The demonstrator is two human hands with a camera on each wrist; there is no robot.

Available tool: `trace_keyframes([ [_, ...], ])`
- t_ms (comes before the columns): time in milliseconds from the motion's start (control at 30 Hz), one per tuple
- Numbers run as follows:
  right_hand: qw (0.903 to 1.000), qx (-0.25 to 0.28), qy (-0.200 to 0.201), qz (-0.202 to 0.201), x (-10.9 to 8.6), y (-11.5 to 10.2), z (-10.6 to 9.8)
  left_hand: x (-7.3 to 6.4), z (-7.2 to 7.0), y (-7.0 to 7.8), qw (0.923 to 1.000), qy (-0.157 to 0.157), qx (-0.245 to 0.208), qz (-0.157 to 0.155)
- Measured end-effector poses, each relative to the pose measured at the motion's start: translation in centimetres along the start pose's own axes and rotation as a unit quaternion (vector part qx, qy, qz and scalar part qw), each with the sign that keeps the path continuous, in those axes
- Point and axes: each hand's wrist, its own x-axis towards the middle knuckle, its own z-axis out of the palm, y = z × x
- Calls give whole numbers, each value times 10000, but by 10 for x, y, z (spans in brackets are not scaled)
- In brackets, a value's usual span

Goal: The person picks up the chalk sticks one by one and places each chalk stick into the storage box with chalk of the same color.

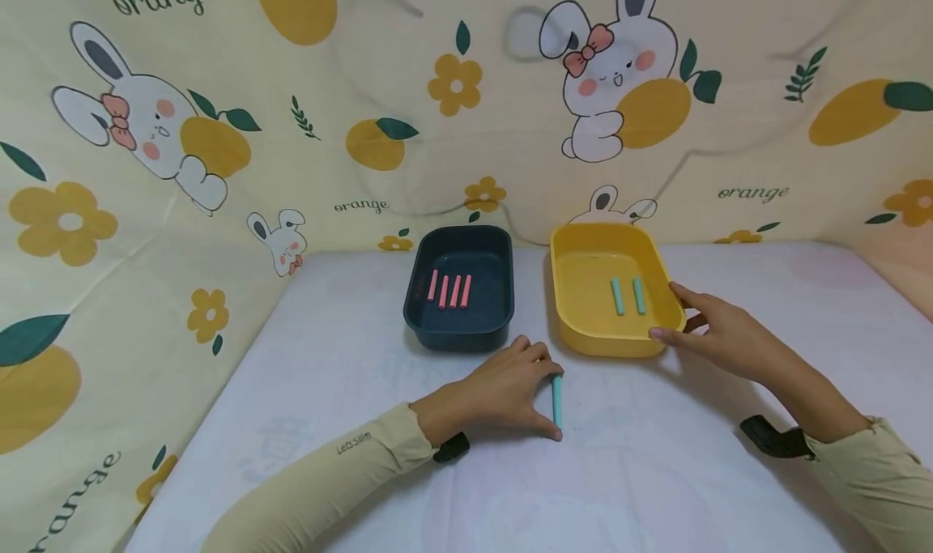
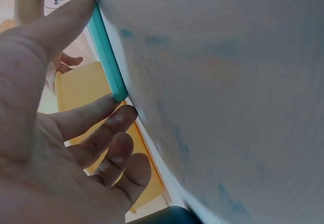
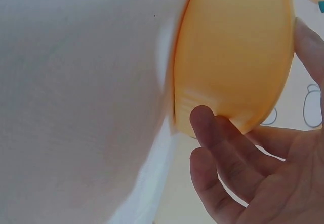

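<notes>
My left hand (image 1: 510,387) is low over the table in front of the two trays. Its thumb and index finger hold a turquoise chalk stick (image 1: 557,403) by its two ends; the stick (image 2: 107,57) also shows between those fingertips in the left wrist view. At the yellow tray (image 1: 605,346), my right hand (image 1: 717,334) grips the near right corner. The thumb lies at the rim, and the other fingers (image 3: 228,148) touch the outer wall in the right wrist view. Two turquoise chalk sticks (image 1: 618,296) lie inside this tray.
Left of the yellow tray stands a dark blue tray (image 1: 457,341) holding several pink chalk sticks (image 1: 455,291). Both trays are on a white-covered table (image 1: 350,334), close to a patterned cloth backdrop (image 1: 452,156) with rabbits and oranges.
</notes>
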Motion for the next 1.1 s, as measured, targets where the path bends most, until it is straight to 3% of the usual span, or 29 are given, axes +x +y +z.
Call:
trace_keyframes([
  [367, 10000, -38, -16, 18, 0, 0, 3, -1, 0, 0, 9999, -64, -82, -70],
  [600, 10000, -53, -29, -20, 1, -1, 2, 4, -6, 1, 9950, -248, -899, -348],
  [767, 10000, -40, -30, 47, -1, -1, 0, 10, -11, 5, 9932, -97, -1150, -183],
  [933, 10000, -41, -10, 30, 0, 0, 0, 15, -15, 9, 9948, 69, -1016, 93],
  [1100, 9999, -56, -2, 83, 1, 0, 1, 20, -22, 12, 9921, 246, -1229, 32],
])
